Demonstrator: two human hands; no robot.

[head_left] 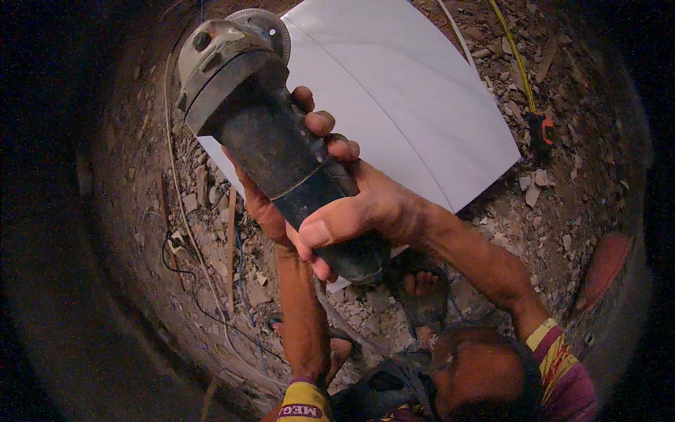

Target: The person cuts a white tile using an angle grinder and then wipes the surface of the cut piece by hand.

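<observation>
An angle grinder [261,137] with a dark body and a grey metal gear head is held up in front of me, tilted so its head points to the upper left. A toothed-looking round disc or flange [275,29] shows at the head's far side. My left hand [259,205] wraps the body from underneath, its fingertips curling over the right side. Around the rear end closes my right hand [367,205], with its thumb lying across the top. From the grinder's back a grey cord [339,316] runs down toward me. Beneath the tool lies a large white sheet [394,91] crossed by a thin dark line.
Rubble [211,183] and broken stones cover the ground. A tape measure [543,132] with its yellow blade pulled out lies right of the sheet. Loose cables [184,204] and a thin wooden strip [230,246] are at the left. My sandalled foot [422,285] stands near the sheet's lower edge.
</observation>
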